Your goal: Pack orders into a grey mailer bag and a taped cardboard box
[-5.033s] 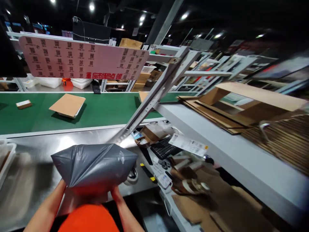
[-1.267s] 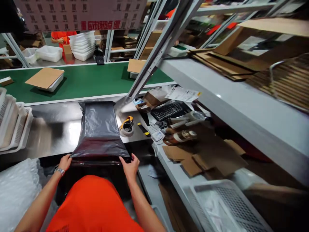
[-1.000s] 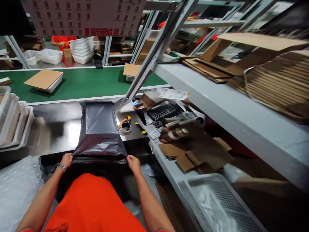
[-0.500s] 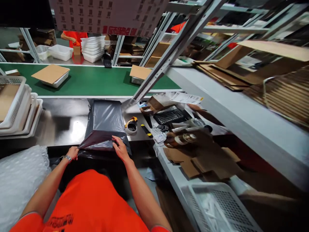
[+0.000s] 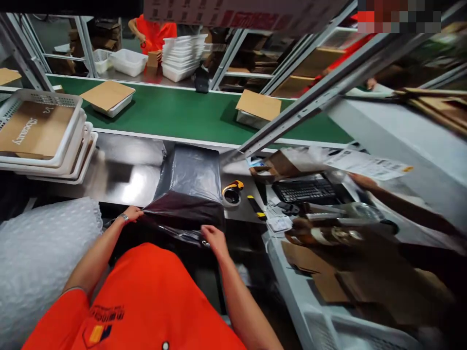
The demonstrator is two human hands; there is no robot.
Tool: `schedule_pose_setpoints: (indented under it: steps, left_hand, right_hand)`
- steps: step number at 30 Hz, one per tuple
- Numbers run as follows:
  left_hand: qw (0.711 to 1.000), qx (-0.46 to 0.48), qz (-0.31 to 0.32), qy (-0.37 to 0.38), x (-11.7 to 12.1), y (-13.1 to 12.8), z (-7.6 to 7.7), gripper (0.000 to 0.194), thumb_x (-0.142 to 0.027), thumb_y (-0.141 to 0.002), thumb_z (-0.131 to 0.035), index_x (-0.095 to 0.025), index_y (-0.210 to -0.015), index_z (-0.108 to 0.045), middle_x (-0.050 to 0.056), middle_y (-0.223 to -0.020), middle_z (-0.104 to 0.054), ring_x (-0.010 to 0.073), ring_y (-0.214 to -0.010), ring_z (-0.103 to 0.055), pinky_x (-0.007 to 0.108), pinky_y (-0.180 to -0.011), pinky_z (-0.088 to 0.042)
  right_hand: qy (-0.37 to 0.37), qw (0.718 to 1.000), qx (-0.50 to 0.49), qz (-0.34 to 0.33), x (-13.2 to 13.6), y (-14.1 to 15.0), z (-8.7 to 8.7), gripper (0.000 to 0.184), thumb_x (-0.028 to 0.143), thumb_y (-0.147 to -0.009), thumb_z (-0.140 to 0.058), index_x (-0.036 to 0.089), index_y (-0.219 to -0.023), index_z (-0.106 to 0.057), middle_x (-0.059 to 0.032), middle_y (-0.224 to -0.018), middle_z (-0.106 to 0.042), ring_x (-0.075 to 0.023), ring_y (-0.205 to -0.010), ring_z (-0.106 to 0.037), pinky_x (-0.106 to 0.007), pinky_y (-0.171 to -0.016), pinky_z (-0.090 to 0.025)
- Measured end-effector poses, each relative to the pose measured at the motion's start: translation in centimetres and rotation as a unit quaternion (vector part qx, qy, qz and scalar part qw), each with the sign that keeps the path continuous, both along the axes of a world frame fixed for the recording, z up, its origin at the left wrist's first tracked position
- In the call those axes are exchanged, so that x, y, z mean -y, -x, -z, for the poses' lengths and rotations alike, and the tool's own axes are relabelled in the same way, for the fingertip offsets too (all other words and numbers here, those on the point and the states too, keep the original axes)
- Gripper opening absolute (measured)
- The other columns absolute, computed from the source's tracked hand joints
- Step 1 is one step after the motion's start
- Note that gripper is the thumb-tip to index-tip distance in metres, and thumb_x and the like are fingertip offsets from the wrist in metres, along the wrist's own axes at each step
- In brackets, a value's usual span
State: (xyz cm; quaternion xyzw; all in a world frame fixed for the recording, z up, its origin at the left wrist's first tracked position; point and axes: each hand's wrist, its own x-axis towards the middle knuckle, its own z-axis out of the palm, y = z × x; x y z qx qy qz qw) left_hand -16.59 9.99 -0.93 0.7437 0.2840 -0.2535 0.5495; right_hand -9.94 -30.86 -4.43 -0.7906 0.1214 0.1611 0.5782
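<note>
A grey plastic mailer bag (image 5: 191,182) lies flat on the steel worktop (image 5: 124,167), its open flap hanging over the near edge. My left hand (image 5: 132,214) pinches the flap's left corner. On the other side, my right hand (image 5: 213,237) grips the flap's lower right edge, fingers closed on the plastic. Right of the bag stands a yellow-and-black tape dispenser (image 5: 232,191).
Stacked white baskets (image 5: 44,141) holding a cardboard box sit at the left, a bubble-wrap roll (image 5: 40,257) near left. The green conveyor (image 5: 182,114) carries trays with cardboard. A keyboard (image 5: 304,190), tape rolls and cardboard scraps crowd the right. A person in orange stands beyond the belt.
My right hand has slid from on top of the bag back down to the flap's lower right edge. The view has swung left and down; the left hand stays on its corner.
</note>
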Motion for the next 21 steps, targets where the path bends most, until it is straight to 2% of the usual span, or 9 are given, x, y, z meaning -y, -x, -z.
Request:
schedule_pose_setpoints:
  steps: [3,6,8,10,13,16,19,21]
  left_hand:
    - [0.999,-0.011,-0.021,0.042,-0.8,0.0,-0.3,0.032,-0.03,-0.096,-0.078,-0.014,-0.07,-0.068,-0.002,-0.063,-0.06,0.0123,-0.064,-0.058,0.023,-0.066,-0.053]
    - [0.996,-0.018,-0.041,0.08,-0.9,-0.2,-0.7,0.035,-0.031,-0.094,-0.081,-0.015,-0.067,-0.065,-0.003,-0.061,-0.058,0.0117,-0.06,-0.055,0.026,-0.068,-0.056]
    - [0.993,-0.022,-0.055,0.099,-0.7,-0.3,-1.0,0.036,-0.031,-0.092,-0.083,-0.016,-0.066,-0.063,-0.003,-0.059,-0.057,0.012,-0.059,-0.056,0.027,-0.069,-0.057]
    - [0.991,-0.025,-0.07,0.112,-0.4,-0.4,-1.1,0.034,-0.028,-0.091,-0.084,-0.015,-0.067,-0.064,-0.002,-0.061,-0.06,0.0121,-0.061,-0.059,0.027,-0.069,-0.057]
    - [0.988,-0.026,-0.092,0.117,0.0,-0.5,-1.1,0.029,-0.023,-0.091,-0.082,-0.013,-0.07,-0.065,0.0,-0.063,-0.062,0.0112,-0.062,-0.061,0.024,-0.068,-0.056]
    - [0.987,-0.021,-0.115,0.107,0.1,-0.4,-1.0,0.031,-0.022,-0.095,-0.078,-0.013,-0.069,-0.064,0.0,-0.062,-0.06,0.0112,-0.062,-0.059,0.025,-0.067,-0.056]
    - [0.988,-0.011,-0.131,0.085,0.0,-0.4,-1.0,0.035,-0.024,-0.095,-0.077,-0.016,-0.066,-0.059,-0.003,-0.058,-0.053,0.0102,-0.058,-0.054,0.026,-0.067,-0.055]
    - [0.99,-0.008,-0.124,0.072,-0.1,-0.3,-1.1,0.037,-0.026,-0.092,-0.08,-0.017,-0.065,-0.056,-0.005,-0.056,-0.051,0.0097,-0.057,-0.051,0.026,-0.067,-0.056]
  right_hand:
    - [-0.018,0.989,0.043,-0.139,-7.5,1.6,0.2,0.037,0.053,-0.074,-0.088,0.021,-0.093,-0.089,-0.0071,-0.085,-0.083,-0.0258,-0.08,-0.073,-0.041,-0.084,-0.06]
    - [-0.002,0.944,0.161,-0.289,-15.2,2.5,0.0,0.029,0.044,-0.09,-0.082,0.025,-0.109,-0.091,-0.0078,-0.102,-0.083,-0.0247,-0.091,-0.074,-0.04,-0.091,-0.059]
    - [0.015,0.926,0.203,-0.317,-19.0,2.5,-0.1,0.026,0.04,-0.093,-0.081,0.027,-0.112,-0.091,-0.0075,-0.098,-0.081,-0.0245,-0.092,-0.073,-0.039,-0.09,-0.058]
    - [0.021,0.928,0.207,-0.31,-21.3,2.4,0.1,0.021,0.04,-0.091,-0.085,0.028,-0.107,-0.092,-0.0059,-0.09,-0.078,-0.0239,-0.087,-0.071,-0.038,-0.086,-0.057]
    - [0.02,0.934,0.206,-0.291,-22.7,2.5,0.4,0.016,0.043,-0.091,-0.086,0.029,-0.094,-0.092,-0.0044,-0.082,-0.074,-0.0225,-0.081,-0.067,-0.036,-0.08,-0.055]
    - [0.005,0.94,0.212,-0.267,-22.6,3.4,0.0,0.02,0.043,-0.095,-0.081,0.026,-0.09,-0.091,-0.0059,-0.084,-0.074,-0.0229,-0.083,-0.068,-0.036,-0.081,-0.055]
    - [-0.011,0.942,0.216,-0.255,-20.8,4.8,-1.0,0.025,0.046,-0.096,-0.079,0.025,-0.089,-0.09,-0.0069,-0.088,-0.075,-0.023,-0.085,-0.07,-0.036,-0.081,-0.057]
    - [-0.034,0.943,0.196,-0.266,-17.9,5.9,-1.8,0.028,0.049,-0.095,-0.079,0.024,-0.086,-0.089,-0.0068,-0.089,-0.077,-0.0218,-0.082,-0.071,-0.034,-0.078,-0.057]
